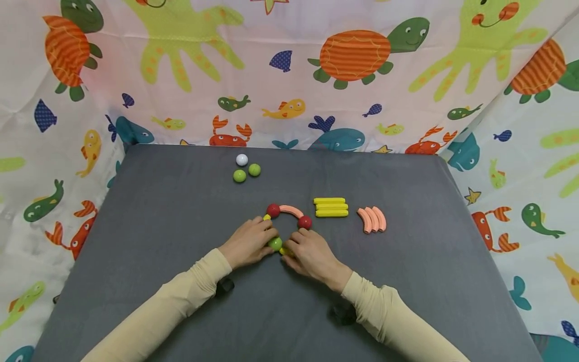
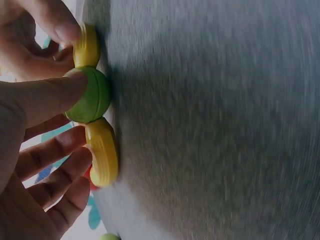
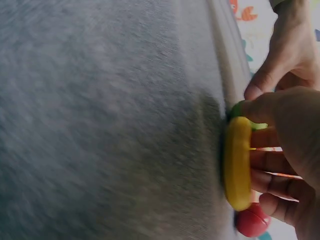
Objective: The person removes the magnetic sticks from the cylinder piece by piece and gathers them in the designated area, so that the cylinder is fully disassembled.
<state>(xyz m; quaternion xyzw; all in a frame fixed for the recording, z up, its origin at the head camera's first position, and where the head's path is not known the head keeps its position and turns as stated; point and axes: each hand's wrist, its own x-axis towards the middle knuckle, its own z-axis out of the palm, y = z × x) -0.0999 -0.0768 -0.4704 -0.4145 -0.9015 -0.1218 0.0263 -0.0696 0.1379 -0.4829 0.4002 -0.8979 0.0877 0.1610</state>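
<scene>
My left hand (image 1: pixel 248 242) pinches a green ball (image 2: pixel 92 95), its thumb on the near side. From that ball one yellow rod (image 2: pixel 102 152) runs along the left hand's other fingers. A second yellow rod (image 3: pixel 238 162) meets the ball on the other side, and my right hand (image 1: pixel 314 255) grips it between thumb and fingers. Beyond the hands, a curved pink rod (image 1: pixel 291 211) joins two red balls (image 1: pixel 273 210). Together these pieces form a ring on the table, partly covered by both hands. Whether the right-hand rod touches the nearer red ball is hidden.
On the grey table (image 1: pixel 181 201), a white ball (image 1: pixel 242 160) and two green balls (image 1: pixel 239 176) lie at the back. Several yellow rods (image 1: pixel 331 207) are lined up right of the ring, with several curved pink rods (image 1: pixel 372 219) further right. A patterned cloth hangs behind.
</scene>
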